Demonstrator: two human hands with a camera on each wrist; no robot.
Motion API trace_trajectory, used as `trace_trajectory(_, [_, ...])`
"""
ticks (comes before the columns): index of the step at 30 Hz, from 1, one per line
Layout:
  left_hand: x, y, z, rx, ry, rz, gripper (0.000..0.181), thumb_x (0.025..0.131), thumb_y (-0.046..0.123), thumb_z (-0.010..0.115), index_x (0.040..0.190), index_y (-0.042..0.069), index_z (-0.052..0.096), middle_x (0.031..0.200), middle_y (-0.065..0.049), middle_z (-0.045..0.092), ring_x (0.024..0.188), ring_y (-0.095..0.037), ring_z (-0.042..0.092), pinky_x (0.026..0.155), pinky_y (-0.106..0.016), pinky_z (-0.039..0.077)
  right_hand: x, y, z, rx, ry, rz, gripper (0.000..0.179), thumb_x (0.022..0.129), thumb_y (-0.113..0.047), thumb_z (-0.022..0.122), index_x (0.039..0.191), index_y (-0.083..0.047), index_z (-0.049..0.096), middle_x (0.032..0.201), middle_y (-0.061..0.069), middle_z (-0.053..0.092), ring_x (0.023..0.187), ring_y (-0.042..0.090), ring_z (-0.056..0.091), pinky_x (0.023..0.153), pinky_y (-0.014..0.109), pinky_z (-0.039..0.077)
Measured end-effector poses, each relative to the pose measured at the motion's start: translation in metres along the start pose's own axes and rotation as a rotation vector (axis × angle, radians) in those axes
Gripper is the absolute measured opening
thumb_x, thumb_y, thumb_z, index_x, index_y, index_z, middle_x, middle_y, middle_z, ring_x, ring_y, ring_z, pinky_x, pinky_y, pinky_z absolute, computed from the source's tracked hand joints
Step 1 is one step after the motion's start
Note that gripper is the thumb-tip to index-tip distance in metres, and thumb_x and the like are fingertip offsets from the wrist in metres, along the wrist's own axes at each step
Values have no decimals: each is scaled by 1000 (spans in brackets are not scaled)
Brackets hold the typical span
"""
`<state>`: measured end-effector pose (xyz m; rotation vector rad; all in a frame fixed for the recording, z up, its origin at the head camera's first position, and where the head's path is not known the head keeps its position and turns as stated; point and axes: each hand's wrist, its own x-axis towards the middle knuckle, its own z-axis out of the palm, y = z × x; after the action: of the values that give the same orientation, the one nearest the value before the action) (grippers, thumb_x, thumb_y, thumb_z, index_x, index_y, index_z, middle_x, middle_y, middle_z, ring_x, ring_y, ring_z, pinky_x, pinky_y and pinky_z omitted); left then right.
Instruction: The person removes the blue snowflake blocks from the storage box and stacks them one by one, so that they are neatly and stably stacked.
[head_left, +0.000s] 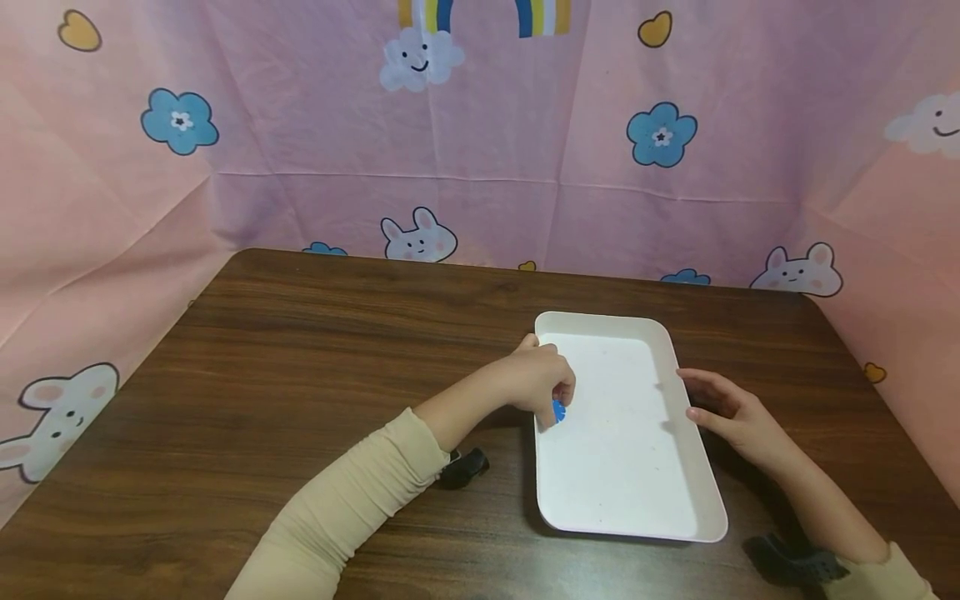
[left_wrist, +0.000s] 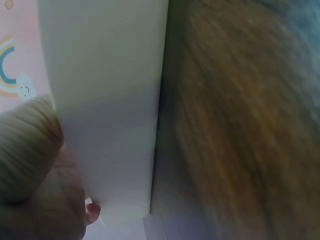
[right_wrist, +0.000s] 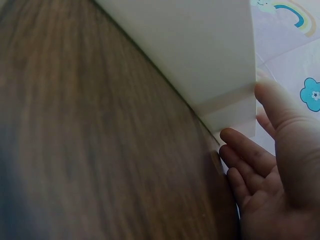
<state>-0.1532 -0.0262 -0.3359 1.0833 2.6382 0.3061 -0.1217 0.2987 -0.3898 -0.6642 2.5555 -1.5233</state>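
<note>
A white rectangular tray (head_left: 622,467) lies on the brown table, right of centre in the head view. Over its left rim reaches my left hand (head_left: 542,379), fingers curled, gripping a small blue piece (head_left: 558,411) inside the tray. Most of that piece is hidden by the fingers, so its kind is unclear. The left wrist view shows the tray's outer wall (left_wrist: 107,100) beside the hand. My right hand (head_left: 738,421) rests at the tray's right rim with fingers spread and relaxed. In the right wrist view its thumb (right_wrist: 285,105) touches the tray's edge.
The dark wood-grain table (head_left: 300,375) stretches to the left of the tray. Behind and beside it hangs a pink and purple cloth (head_left: 495,125) printed with rabbits, flowers and clouds. A black strap (head_left: 463,468) is on the left wrist, and another strap (head_left: 795,562) is on the right.
</note>
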Motion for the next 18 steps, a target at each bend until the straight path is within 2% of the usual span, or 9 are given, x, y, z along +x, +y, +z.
trace_trajectory(7, [0, -2, 2, 25, 21, 28, 19, 65, 26, 84, 76, 26, 68, 68, 17, 55, 78, -8, 43, 83, -34, 24, 0, 0, 1, 8, -1, -7, 47, 92, -1, 61, 136, 1, 46, 123, -16, 53, 107, -2, 53, 83, 17, 46])
trace_trajectory(18, [2, -4, 4, 9, 23, 53, 22, 64, 25, 85, 76, 26, 67, 71, 16, 55, 79, -9, 41, 81, -35, 23, 1, 1, -1, 8, -3, -4, 47, 92, -1, 61, 137, 1, 45, 124, -18, 52, 109, -3, 52, 84, 16, 45])
